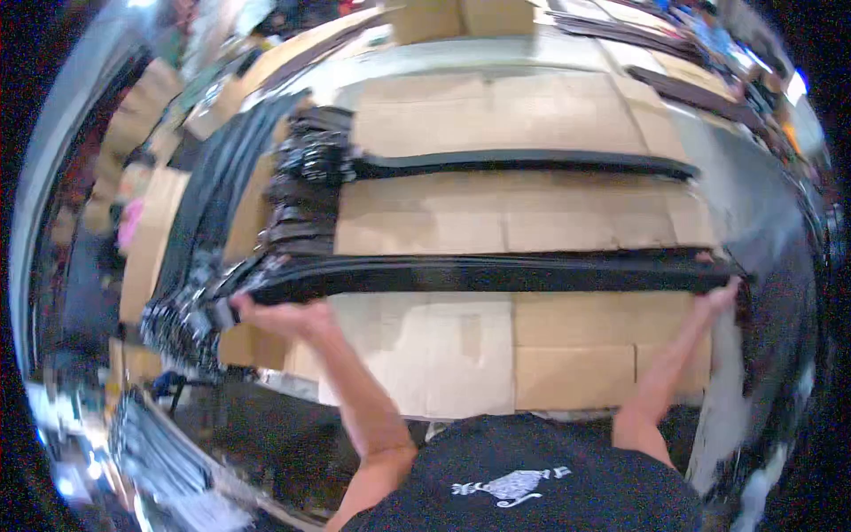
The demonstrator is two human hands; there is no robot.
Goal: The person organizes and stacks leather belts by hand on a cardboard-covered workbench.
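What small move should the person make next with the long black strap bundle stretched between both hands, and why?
Probably settle the strap bundle flat on the cardboard, parallel to the other bundle lying farther up. The left hand grips its buckle end, the right hand is at the opposite end, and it runs straight across, much like that laid-out one.

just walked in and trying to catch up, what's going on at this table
A person stands at a cardboard-covered table with a near bundle of black straps stretched flat across it between both hands. The left hand grips one end. The right hand is on the other end, too blurred to judge its grip. A second bundle lies farther back, and a pile of strap ends sits at the left.
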